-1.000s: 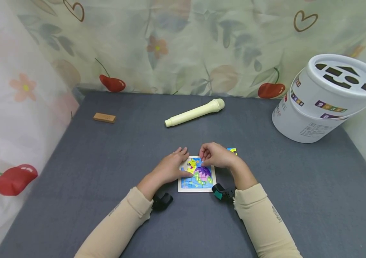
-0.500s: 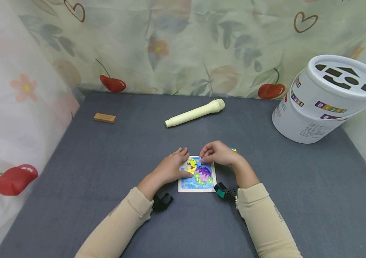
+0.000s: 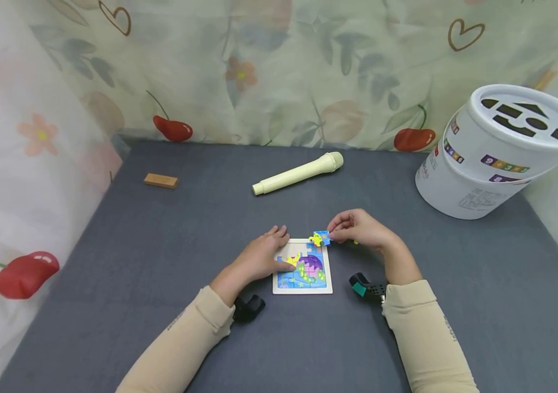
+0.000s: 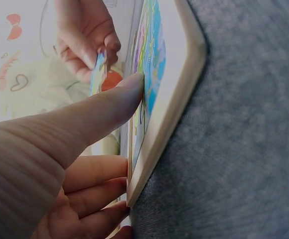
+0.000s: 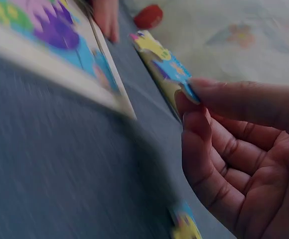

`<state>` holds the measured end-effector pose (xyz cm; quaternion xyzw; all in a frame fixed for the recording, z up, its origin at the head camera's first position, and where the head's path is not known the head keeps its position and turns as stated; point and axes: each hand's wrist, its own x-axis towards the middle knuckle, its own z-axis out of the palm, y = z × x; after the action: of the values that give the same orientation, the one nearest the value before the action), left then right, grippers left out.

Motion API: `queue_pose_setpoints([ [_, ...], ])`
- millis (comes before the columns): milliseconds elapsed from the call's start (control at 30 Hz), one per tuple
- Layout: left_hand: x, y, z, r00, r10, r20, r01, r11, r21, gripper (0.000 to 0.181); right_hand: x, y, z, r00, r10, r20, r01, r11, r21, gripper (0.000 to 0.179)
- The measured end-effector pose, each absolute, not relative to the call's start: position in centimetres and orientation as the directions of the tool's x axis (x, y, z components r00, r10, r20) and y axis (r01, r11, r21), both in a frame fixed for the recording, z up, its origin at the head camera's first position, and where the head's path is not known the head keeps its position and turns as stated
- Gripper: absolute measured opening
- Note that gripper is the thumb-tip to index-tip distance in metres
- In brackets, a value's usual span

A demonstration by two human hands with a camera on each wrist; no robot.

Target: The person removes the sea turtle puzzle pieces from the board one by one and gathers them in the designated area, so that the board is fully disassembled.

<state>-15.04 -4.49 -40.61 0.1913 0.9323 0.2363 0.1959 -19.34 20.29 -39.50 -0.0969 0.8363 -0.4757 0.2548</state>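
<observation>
A jigsaw puzzle in a pale wooden frame (image 3: 303, 291) lies on the table, with blue, purple and green pieces in its lower part and bare wood at its upper left. My left hand (image 3: 261, 255) rests at its left side; in the left wrist view the thumb (image 4: 117, 99) lies on the picture and the straight fingers reach past the edge. My right hand (image 3: 361, 229) pinches a joined pair of yellow-and-blue puzzle pieces (image 5: 167, 64) between thumb and forefinger, raised over the frame's upper right corner. Another loose puzzle piece (image 5: 187, 228) lies on the table, mostly hidden under that hand in the head view.
A cream toy microphone (image 3: 298, 174) lies behind the puzzle. At the back left is a small wooden block (image 3: 161, 180). A large white bucket (image 3: 480, 180) with shape holes in its lid stands at the back right, before a patterned curtain (image 3: 284, 71).
The right hand has lifted the joined pieces out of the puzzle's upper part and moved right with them, uncovering bare wood in the frame. The left hand has stayed in place.
</observation>
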Motion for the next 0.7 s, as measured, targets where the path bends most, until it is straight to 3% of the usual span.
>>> queue_pose_setpoints([
  [700,-14.8,-4.5,-40.7,-0.853,0.46,-0.245,0.285,0.805,0.52,0.075,-18.0,28.5,-39.1,-0.905,-0.294,-0.309,0.124,0.513,-0.849,0.034],
])
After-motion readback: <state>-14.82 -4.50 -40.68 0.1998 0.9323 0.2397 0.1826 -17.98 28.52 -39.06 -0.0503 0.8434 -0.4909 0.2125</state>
